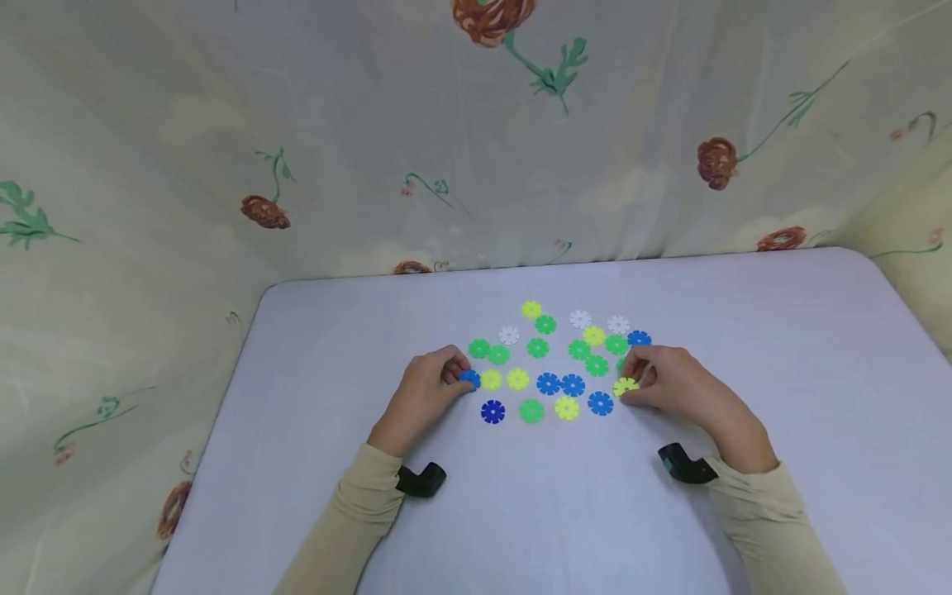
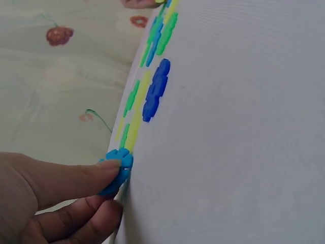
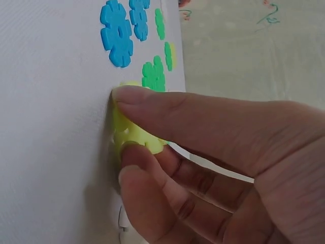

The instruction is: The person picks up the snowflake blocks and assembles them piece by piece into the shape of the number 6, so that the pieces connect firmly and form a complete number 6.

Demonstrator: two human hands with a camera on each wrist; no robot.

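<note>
The fingers of the left hand [image 1: 421,390] pinch a light blue notched disc [image 1: 468,378], the thumb on its face; those of the right hand [image 1: 675,380] pinch a yellow notched disc [image 1: 625,387] the same way. The pinch is probably used because so thin a piece gives little else to hold, and it leaves much of each rim showing. Whether either piece touches the bench [image 1: 327,347], I cannot tell.

The held discs sit at opposite sides of the scatter, likely because each hand works the side nearest it. Just beside the light blue one lies another yellow disc [image 1: 491,379]; a green disc [image 1: 621,364] is partly hidden behind the right hand. Nearest the person, a dark blue disc [image 1: 492,411], a green one [image 1: 531,411], a yellow one [image 1: 567,408] and a light blue one [image 1: 600,403] lie spaced apart in a loose row.

The discs look like flat, brightly coloured flowers: lobed, with slots round the rim and, where visible, a small central hole. White ones [image 1: 509,335] lie farther back.
</note>
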